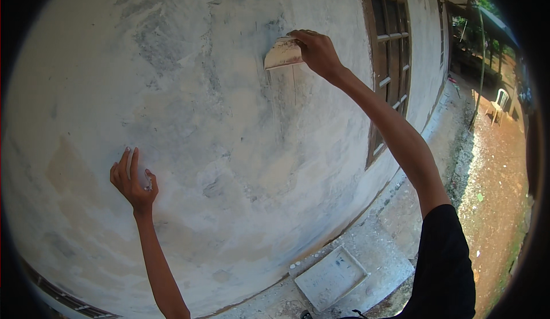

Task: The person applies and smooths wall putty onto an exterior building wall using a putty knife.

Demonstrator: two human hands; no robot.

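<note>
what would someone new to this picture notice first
The eye goes to the bare right hand, holding a broad, beige, curved-backed flat scraper against the wall, upper centre. That tall, patchy white-and-grey plastered wall fills most of the view, with the left hand spread at lower left. A shallow, pale, rectangular tray lies on the ground at the bottom.

The upper arm wears a black short sleeve (447, 262), probably a T-shirt's.

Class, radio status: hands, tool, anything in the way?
Right hand gripping broad scraper at patchy wall. Left hand open by wall, contact unclear. Tray on ground below; nothing seen blocking scraper.
</note>
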